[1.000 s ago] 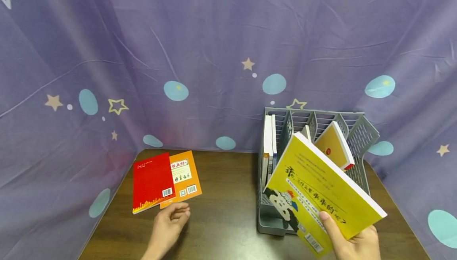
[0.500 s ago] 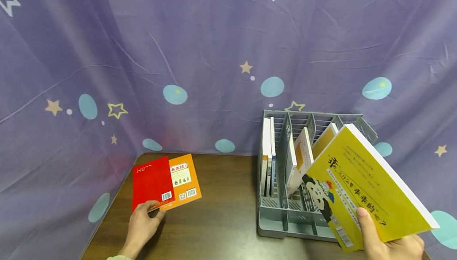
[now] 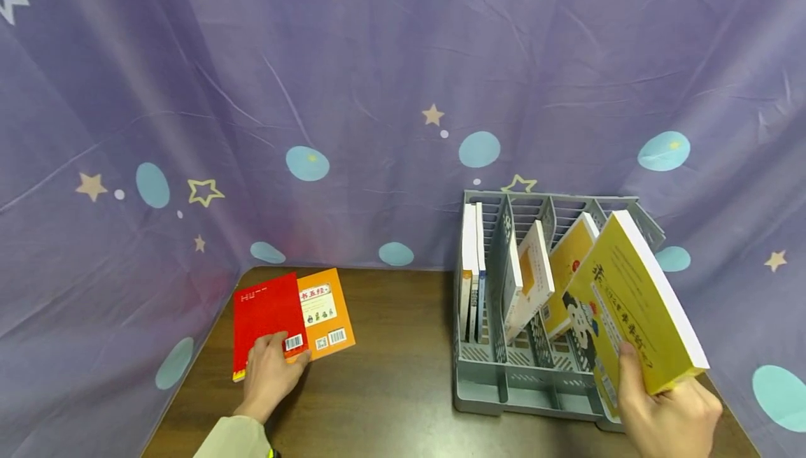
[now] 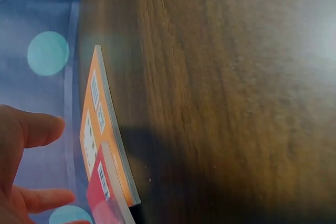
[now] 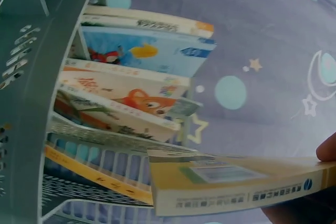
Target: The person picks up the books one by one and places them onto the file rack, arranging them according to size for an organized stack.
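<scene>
My right hand [image 3: 670, 409] grips a yellow book [image 3: 642, 297] with a panda on its cover, thumb across the front. The book is tilted over the right part of a grey slotted book rack [image 3: 541, 374]; its spine end shows large in the right wrist view. My left hand [image 3: 267, 370] is over the lower edge of a red book [image 3: 267, 304], thumb and fingers spread. Under the red book's right side lies an orange book [image 3: 340, 304]. In the left wrist view the thumb [image 4: 44, 129] and fingers stand apart above both books.
White-spined books [image 3: 469, 255] stand in the rack's leftmost slot. Two pale books [image 3: 534, 283] lean in the slot beside it, and a yellow-orange book [image 3: 567, 262] leans further right. A purple curtain [image 3: 352, 94] hangs behind the brown table [image 3: 390, 374].
My right hand moved the yellow book right, then slightly back left, turning it toward the rack's right slots. My left hand went left, then forward onto the red book's lower edge.
</scene>
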`<state>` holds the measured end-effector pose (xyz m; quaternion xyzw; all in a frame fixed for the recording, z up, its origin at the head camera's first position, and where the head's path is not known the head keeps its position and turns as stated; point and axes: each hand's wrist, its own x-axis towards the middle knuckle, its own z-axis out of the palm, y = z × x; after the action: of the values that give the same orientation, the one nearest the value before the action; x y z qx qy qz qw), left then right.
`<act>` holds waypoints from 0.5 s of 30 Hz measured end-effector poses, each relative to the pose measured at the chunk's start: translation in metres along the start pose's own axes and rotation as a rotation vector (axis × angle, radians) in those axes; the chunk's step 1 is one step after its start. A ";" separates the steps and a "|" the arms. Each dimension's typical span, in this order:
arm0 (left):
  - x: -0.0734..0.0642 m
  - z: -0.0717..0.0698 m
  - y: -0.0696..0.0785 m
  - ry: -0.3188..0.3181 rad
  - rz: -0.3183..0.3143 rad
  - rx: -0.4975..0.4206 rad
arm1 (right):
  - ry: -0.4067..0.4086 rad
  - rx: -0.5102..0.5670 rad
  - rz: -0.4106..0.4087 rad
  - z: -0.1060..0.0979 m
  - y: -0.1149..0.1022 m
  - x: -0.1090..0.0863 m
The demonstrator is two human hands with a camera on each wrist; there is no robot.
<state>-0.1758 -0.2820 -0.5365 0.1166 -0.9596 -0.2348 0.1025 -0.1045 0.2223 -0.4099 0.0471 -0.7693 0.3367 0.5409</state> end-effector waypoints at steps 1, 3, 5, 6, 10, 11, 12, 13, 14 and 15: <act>0.002 0.001 0.001 -0.009 -0.006 0.008 | -0.014 -0.007 -0.003 0.003 0.004 -0.001; 0.007 0.005 0.001 -0.029 -0.019 0.026 | -0.035 -0.011 -0.006 0.010 0.012 -0.002; 0.011 0.008 0.001 -0.057 -0.037 0.038 | -0.066 -0.013 -0.008 0.015 0.016 -0.003; 0.012 0.009 0.001 -0.071 -0.048 0.041 | -0.085 -0.018 0.001 0.018 0.017 -0.003; 0.017 0.013 -0.001 -0.129 -0.088 0.038 | -0.144 -0.029 0.029 0.028 0.015 -0.004; 0.018 0.014 -0.001 -0.141 -0.095 0.036 | -0.156 -0.025 0.029 0.031 0.014 -0.004; 0.019 0.015 -0.001 -0.151 -0.100 0.036 | -0.154 -0.011 0.027 0.034 0.013 -0.004; 0.020 0.015 -0.002 -0.158 -0.102 0.036 | -0.156 -0.004 0.025 0.038 0.012 -0.003; 0.020 0.016 -0.002 -0.161 -0.104 0.036 | -0.146 0.012 0.020 0.042 0.010 -0.004; 0.021 0.017 -0.002 -0.160 -0.103 0.039 | -0.146 0.020 0.017 0.046 0.009 -0.004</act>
<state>-0.1997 -0.2826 -0.5492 0.1486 -0.9618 -0.2298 0.0110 -0.1439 0.2025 -0.4260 0.0706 -0.8036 0.3447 0.4800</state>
